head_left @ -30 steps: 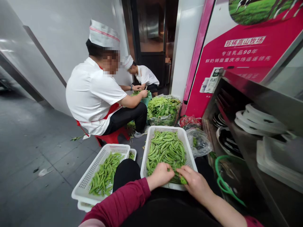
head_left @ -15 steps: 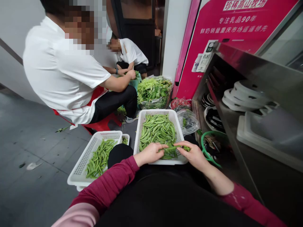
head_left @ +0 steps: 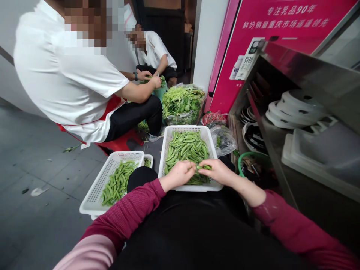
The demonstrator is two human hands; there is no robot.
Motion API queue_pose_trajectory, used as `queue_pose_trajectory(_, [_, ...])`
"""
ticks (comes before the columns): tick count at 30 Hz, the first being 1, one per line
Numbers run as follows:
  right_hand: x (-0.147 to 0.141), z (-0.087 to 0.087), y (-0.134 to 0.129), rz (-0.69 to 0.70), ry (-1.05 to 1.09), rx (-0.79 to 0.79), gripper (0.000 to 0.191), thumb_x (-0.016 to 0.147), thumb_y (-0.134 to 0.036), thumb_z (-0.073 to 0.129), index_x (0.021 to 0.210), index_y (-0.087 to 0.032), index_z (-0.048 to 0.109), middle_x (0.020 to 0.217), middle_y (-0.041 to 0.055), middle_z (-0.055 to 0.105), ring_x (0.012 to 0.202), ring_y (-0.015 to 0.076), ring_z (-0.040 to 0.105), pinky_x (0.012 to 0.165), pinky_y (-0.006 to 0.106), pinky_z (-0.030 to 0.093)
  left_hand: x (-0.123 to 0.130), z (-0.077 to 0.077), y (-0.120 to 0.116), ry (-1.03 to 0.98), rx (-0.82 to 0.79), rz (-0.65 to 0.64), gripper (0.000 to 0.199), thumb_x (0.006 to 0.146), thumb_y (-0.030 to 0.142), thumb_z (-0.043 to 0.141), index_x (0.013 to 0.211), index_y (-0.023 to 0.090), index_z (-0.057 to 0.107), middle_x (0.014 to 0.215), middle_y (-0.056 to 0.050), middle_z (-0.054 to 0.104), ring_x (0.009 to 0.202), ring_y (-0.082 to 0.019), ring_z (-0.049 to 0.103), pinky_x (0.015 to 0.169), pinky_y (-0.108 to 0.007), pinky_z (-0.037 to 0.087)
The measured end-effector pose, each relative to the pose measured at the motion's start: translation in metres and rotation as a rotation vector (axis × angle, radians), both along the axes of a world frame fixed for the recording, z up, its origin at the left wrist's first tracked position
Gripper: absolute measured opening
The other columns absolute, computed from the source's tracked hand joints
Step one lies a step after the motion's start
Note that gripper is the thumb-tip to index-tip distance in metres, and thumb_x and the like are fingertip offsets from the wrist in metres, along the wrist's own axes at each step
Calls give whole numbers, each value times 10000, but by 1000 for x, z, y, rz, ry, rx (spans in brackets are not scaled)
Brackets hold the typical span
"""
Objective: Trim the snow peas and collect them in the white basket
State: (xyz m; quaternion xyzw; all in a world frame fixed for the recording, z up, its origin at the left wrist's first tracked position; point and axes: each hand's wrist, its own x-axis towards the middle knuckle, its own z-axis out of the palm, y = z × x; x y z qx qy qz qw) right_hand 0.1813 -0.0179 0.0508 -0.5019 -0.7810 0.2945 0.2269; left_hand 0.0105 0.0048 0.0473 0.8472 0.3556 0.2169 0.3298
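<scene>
A white perforated basket (head_left: 212, 139) full of green pea pods (head_left: 187, 148) rests at my lap. Above its near part, my left hand (head_left: 182, 173) is closed, its fingertips pinched; what they hold, if anything, is too small to name. Close beside it, my right hand (head_left: 219, 171) is closed round some green pods (head_left: 204, 167), whose ends point toward my left fingertips. To the left, a second white basket (head_left: 94, 193) holds more pea pods (head_left: 119, 182), with a small white container (head_left: 151, 161) partly behind it.
A person in white (head_left: 70, 78) sits at the left on a red stool (head_left: 123, 141); another person (head_left: 157, 52) crouches behind. A bag of leafy greens (head_left: 184, 103) stands ahead. At the right are a green-rimmed bin (head_left: 240, 165) and a metal shelf (head_left: 317, 165) with white containers.
My hands have come closer together, and the long pod that stretched between them no longer shows. My right fingers have folded in. The camera view has shifted slightly.
</scene>
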Motion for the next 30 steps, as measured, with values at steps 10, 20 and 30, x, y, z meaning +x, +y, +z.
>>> queue_pose_trajectory(10, [28, -50, 39, -676, 59, -173, 300, 790, -400, 422, 885, -155, 566, 806, 75, 658, 677, 159, 630, 594, 253, 478, -9, -35, 2, -162, -366, 460, 184, 672, 219, 397, 557, 141, 516, 489, 41, 424, 507, -86, 396, 528, -200, 325])
queue_pose_trajectory(20, [-22, -108, 60, -310, -683, -491, 280, 590, -136, 643, 864, -80, 668, 911, 197, 649, 866, 270, 614, 707, 311, 469, -13, -41, -6, -138, -462, 407, 354, 731, 421, 397, 494, 160, 369, 466, 56, 302, 473, -69, 287, 492, -206, 259])
queue_pose_trajectory(30, [-17, -118, 60, -331, -734, -509, 317, 696, -166, 545, 977, -48, 629, 978, 213, 625, 889, 248, 608, 679, 274, 466, -11, -48, -11, -132, -522, 345, 426, 724, 513, 407, 496, 153, 390, 454, 59, 274, 463, -66, 261, 467, -206, 233])
